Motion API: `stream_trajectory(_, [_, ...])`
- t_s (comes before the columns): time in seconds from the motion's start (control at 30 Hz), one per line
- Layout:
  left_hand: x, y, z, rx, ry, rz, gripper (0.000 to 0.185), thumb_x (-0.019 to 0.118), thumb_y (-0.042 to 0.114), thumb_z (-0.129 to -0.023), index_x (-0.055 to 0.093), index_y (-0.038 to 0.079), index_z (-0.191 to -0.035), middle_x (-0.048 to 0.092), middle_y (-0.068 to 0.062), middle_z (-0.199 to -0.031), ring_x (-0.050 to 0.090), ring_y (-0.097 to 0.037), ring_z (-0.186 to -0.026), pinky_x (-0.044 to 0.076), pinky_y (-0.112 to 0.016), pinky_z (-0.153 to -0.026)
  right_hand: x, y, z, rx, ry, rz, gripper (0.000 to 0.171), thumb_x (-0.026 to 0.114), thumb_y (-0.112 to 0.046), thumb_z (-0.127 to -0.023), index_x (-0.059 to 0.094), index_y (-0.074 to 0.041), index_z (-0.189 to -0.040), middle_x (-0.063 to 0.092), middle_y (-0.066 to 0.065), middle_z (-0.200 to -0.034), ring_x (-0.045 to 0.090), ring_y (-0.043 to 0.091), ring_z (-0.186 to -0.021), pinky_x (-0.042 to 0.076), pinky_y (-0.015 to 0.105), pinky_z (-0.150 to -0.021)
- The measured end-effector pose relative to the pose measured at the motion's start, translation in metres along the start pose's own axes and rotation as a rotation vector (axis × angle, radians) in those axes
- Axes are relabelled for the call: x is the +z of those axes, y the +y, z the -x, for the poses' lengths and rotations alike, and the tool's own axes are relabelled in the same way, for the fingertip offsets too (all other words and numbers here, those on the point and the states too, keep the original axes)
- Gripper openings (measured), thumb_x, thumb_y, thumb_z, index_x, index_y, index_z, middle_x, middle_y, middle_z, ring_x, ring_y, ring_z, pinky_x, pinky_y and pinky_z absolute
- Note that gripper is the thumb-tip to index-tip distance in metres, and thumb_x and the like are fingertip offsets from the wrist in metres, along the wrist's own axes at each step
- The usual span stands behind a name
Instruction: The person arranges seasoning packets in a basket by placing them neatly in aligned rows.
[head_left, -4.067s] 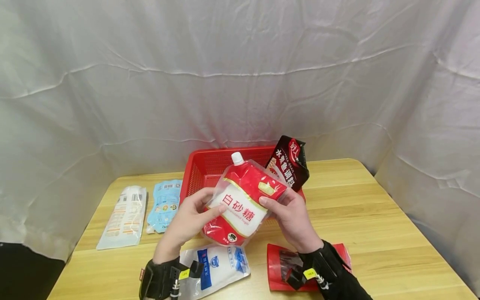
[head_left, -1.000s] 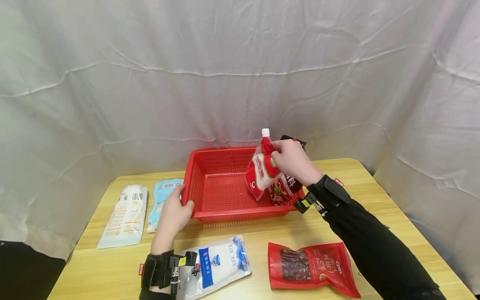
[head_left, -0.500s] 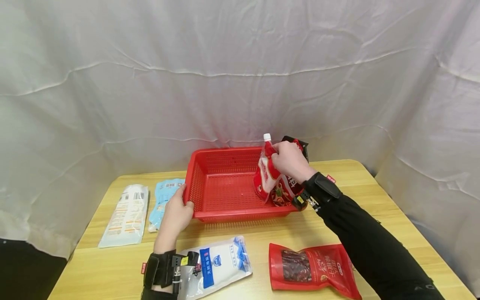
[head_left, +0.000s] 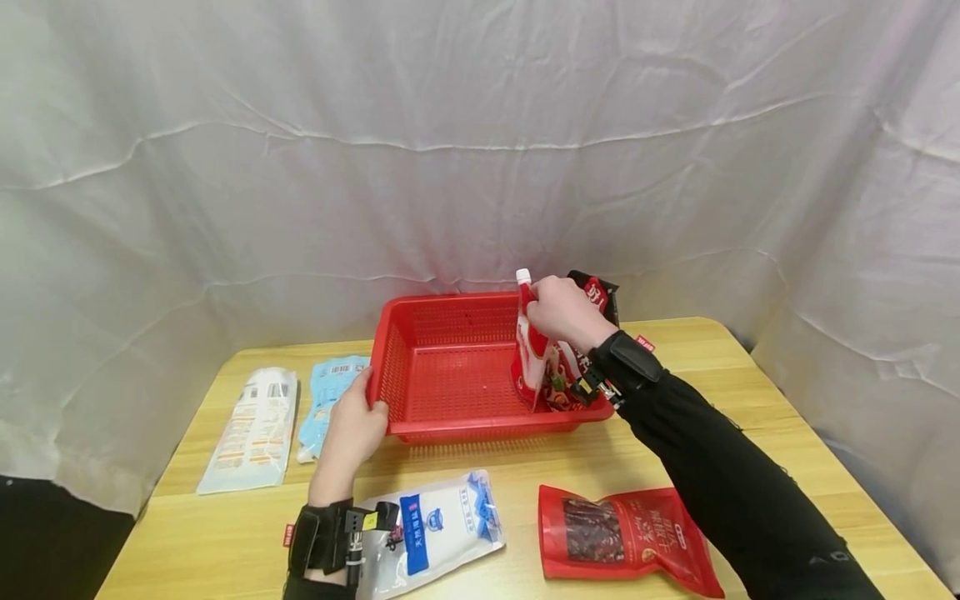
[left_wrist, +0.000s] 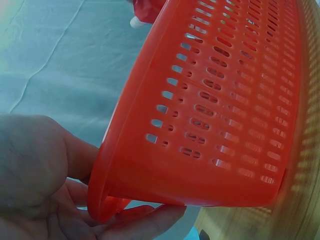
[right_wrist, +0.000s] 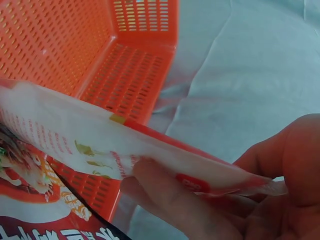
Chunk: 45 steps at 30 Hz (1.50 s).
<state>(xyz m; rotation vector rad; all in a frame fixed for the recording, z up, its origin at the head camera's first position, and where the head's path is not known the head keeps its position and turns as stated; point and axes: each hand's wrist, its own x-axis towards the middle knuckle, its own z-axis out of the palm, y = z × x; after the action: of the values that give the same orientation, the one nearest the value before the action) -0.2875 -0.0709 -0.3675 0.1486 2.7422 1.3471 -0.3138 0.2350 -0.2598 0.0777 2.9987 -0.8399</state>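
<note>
A red perforated basket stands on the wooden table. My left hand grips its front left corner, thumb over the rim. My right hand pinches the top of a red and white spouted pouch and holds it upright inside the basket's right end. The pouch stands against a dark red sauce packet that leans on the basket's right wall.
On the table lie a white packet and a light blue packet at the left, a white and blue bag near the front, and a red snack bag at the front right. White cloth hangs behind.
My right hand has lowered the spouted pouch into the basket and turned it edge-on, shifting slightly left against the dark packet. The left hand has kept its grip on the basket corner.
</note>
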Motion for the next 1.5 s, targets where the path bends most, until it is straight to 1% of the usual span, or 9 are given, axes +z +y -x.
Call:
stream_trajectory(0.17, [0.000,0.001,0.001,-0.002,-0.005,0.004,0.064,0.047,0.004,-0.101,0.025,-0.003,-0.161,0.048,-0.033,-0.149,0.060,-0.043,-0.119,0.057,-0.056,-0.094,0.003,-0.001,0.001,0.021,-0.009,0.012,0.022,0.050,-0.014,-0.102,0.068,-0.004,-0.103,0.053,0.006,-0.071,0.054,0.020,-0.055,0.040,0.028,-0.049])
stream_trajectory(0.3, [0.000,0.001,0.001,-0.003,-0.007,-0.003,0.064,0.047,0.004,-0.101,0.025,-0.003,-0.162,0.048,-0.032,-0.150,0.060,-0.042,-0.120,0.057,-0.056,-0.095,0.004,0.001,0.003,0.037,-0.014,0.009,0.021,0.051,-0.017,-0.102,0.067,-0.005,-0.110,0.047,0.004,-0.068,0.045,0.018,-0.052,0.035,0.029,-0.049])
stream_trajectory(0.47, [0.000,0.001,0.001,-0.001,-0.009,-0.005,0.064,0.047,0.004,-0.101,0.026,-0.004,-0.161,0.049,-0.033,-0.149,0.060,-0.042,-0.118,0.057,-0.055,-0.094,0.003,0.001,0.007,0.049,-0.017,-0.009,0.033,0.054,-0.022,-0.104,0.064,-0.005,-0.130,0.047,0.004,-0.070,0.037,0.017,-0.052,0.028,0.029,-0.047])
stream_trajectory(0.7, [0.000,0.001,-0.001,0.005,-0.009,-0.007,0.065,0.047,0.004,-0.101,0.025,-0.004,-0.161,0.050,-0.033,-0.148,0.061,-0.043,-0.119,0.057,-0.054,-0.093,-0.001,0.002,0.012,0.019,-0.006,-0.005,0.041,0.055,-0.026,-0.104,0.059,-0.006,-0.139,0.045,0.003,-0.066,0.038,0.016,-0.050,0.030,0.028,-0.046])
stream_trajectory(0.83, [0.000,0.002,-0.001,0.007,-0.008,-0.007,0.064,0.048,0.004,-0.101,0.025,-0.004,-0.161,0.049,-0.034,-0.148,0.061,-0.043,-0.120,0.058,-0.053,-0.092,-0.004,0.003,0.018,0.010,0.025,-0.024,0.059,0.059,-0.033,-0.103,0.047,-0.006,-0.154,0.068,0.011,-0.102,0.049,0.019,-0.060,0.037,0.031,-0.050])
stream_trajectory(0.93, [0.000,0.002,-0.002,0.003,-0.012,-0.006,0.064,0.047,0.004,-0.101,0.025,-0.004,-0.161,0.049,-0.033,-0.148,0.060,-0.042,-0.119,0.057,-0.053,-0.092,-0.007,0.004,0.026,-0.012,0.088,-0.044,0.067,0.062,-0.037,-0.102,0.042,-0.007,-0.158,0.063,0.016,-0.139,0.066,0.026,-0.090,0.055,0.039,-0.068])
stream_trajectory(1.07, [0.000,0.001,-0.002,0.002,-0.020,-0.005,0.065,0.047,0.004,-0.101,0.025,-0.003,-0.162,0.049,-0.033,-0.149,0.060,-0.042,-0.120,0.056,-0.055,-0.094,-0.009,0.007,0.040,-0.093,0.235,-0.094,0.061,0.064,-0.036,-0.102,0.047,-0.009,-0.154,0.058,0.015,-0.147,0.063,0.032,-0.121,0.053,0.049,-0.098])
stream_trajectory(1.33, [0.001,0.000,-0.005,0.009,-0.019,-0.013,0.065,0.047,0.005,-0.101,0.024,-0.004,-0.161,0.048,-0.034,-0.149,0.059,-0.043,-0.121,0.055,-0.057,-0.096,-0.007,0.018,0.072,-0.321,0.495,-0.186,0.048,0.069,-0.015,-0.098,0.058,-0.007,-0.144,0.061,0.013,-0.138,0.061,0.027,-0.117,0.057,0.047,-0.096])
stream_trajectory(1.5, [-0.001,-0.001,-0.006,0.007,-0.020,-0.016,0.065,0.047,0.005,-0.101,0.024,-0.005,-0.161,0.047,-0.034,-0.150,0.058,-0.044,-0.123,0.053,-0.059,-0.099,-0.004,0.030,0.094,-0.374,0.537,-0.247,0.049,0.069,-0.006,-0.097,0.058,-0.004,-0.144,0.058,0.013,-0.145,0.060,0.029,-0.126,0.057,0.047,-0.097])
